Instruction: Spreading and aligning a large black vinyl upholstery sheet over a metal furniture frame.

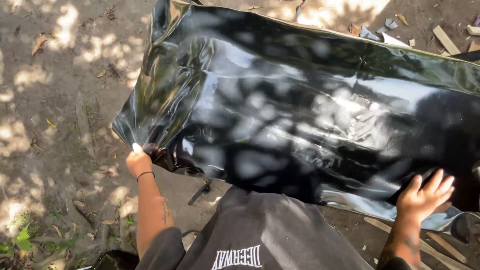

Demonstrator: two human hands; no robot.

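Dark grey shirt fabric (270,230) fills the bottom of the view, between the two forearms. Up from it on the left, the left hand (138,161) is closed, thumb up, pinching a gathered corner of a black plastic sheet (300,105); a thin black band (145,174) circles the wrist below it. On the other side, the right hand (425,196) lies flat and open, fingers spread, palm pressed on the sheet's near edge without gripping it.

Between and beyond the hands the sheet spreads wide, held off the ground. Its long axis runs from the left hand's corner across to the right, past the frame edge, and its far edge slants away up and to the right. It is thin, glossy film, smooth and mirror-like, with soft folds and creases fanning out from the pinched corner and blotches of sunlight reflected across it.

Outside the left hand lies bare packed earth (55,100), dappled with light, scattered with dry leaves (39,45) and a few green weeds (21,237). Beyond the sheet's far right corner are pale wood offcuts (446,40); more thin wooden strips (440,250) lie just under the right wrist.
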